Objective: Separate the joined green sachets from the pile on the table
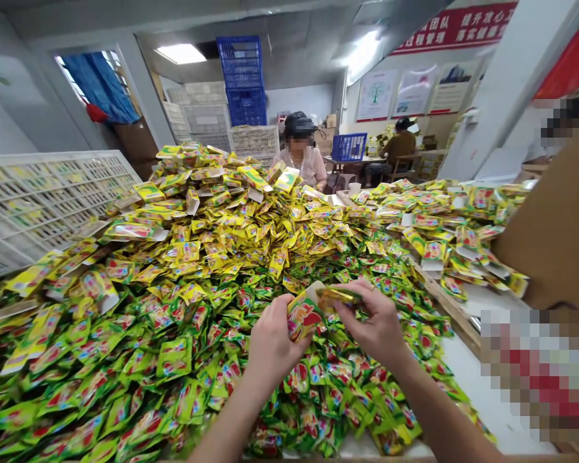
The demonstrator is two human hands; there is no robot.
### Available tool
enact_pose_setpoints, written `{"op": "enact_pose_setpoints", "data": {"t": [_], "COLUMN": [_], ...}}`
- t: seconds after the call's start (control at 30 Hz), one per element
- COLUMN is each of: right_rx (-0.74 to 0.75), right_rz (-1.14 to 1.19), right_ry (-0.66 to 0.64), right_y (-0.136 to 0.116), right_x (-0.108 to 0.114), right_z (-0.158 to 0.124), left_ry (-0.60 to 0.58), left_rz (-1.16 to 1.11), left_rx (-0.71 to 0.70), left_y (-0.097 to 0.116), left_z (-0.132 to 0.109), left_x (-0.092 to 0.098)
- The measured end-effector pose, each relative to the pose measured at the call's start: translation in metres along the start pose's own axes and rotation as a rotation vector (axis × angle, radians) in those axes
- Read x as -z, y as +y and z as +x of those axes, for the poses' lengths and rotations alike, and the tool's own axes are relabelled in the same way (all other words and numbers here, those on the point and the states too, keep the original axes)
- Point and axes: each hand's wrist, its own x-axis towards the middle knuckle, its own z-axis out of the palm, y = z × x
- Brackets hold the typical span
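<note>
My left hand [271,341] is closed on a small open pouch [303,313], printed yellow and green with a red picture. My right hand [374,325] pinches a yellow sachet [338,296] whose end sits at the pouch's mouth. Both hands hover over a huge heap of green sachets [174,360] in the foreground. Behind it rises a mound of yellow sachets [231,231] mixed with flat pouches.
A white plastic crate [43,199] stands at the left. Another person [302,154] sits across the table, one more at a far desk [398,148]. Blue crates [244,80] are stacked at the back. A brown cardboard sheet [554,225] leans at the right over the bare table edge [482,392].
</note>
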Motion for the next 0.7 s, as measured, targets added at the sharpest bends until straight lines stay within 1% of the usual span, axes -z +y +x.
{"op": "enact_pose_setpoints", "data": {"t": [0.07, 0.13, 0.2, 0.23, 0.27, 0.33, 0.4, 0.53, 0.63, 0.7], "right_rx": [-0.018, -0.099, -0.226, -0.306, -0.386, -0.509, -0.528, -0.422, -0.312, -0.245], "right_rz": [-0.102, -0.115, -0.035, 0.040, 0.122, 0.241, 0.240, 0.043, -0.095, -0.121], "right_ry": [-0.152, -0.328, -0.445, -0.466, -0.455, -0.378, -0.318, -0.301, -0.296, -0.230], "right_y": [0.004, 0.009, 0.016, 0.019, 0.022, 0.028, 0.031, 0.032, 0.027, 0.023], "right_x": [0.006, 0.010, 0.010, 0.009, 0.008, 0.005, 0.002, 0.002, 0.002, 0.001], "right_z": [0.000, -0.002, -0.006, -0.008, -0.010, -0.013, -0.015, -0.016, -0.018, -0.020], "left_ry": [0.053, 0.053, 0.013, -0.018, -0.051, -0.102, -0.119, -0.067, -0.019, 0.022], "left_rz": [0.009, 0.050, 0.117, 0.146, 0.164, 0.158, 0.106, -0.048, -0.086, -0.068], "left_rx": [-0.030, -0.102, -0.159, -0.167, -0.161, -0.139, -0.128, -0.064, -0.027, -0.033], "left_y": [-0.005, -0.010, -0.013, -0.013, -0.013, -0.013, -0.011, -0.004, 0.000, 0.001], "left_z": [-0.004, -0.009, -0.016, -0.019, -0.021, -0.025, -0.027, -0.032, -0.033, -0.032], "left_x": [-0.011, -0.019, -0.025, -0.027, -0.028, -0.031, -0.032, -0.034, -0.034, -0.033]}}
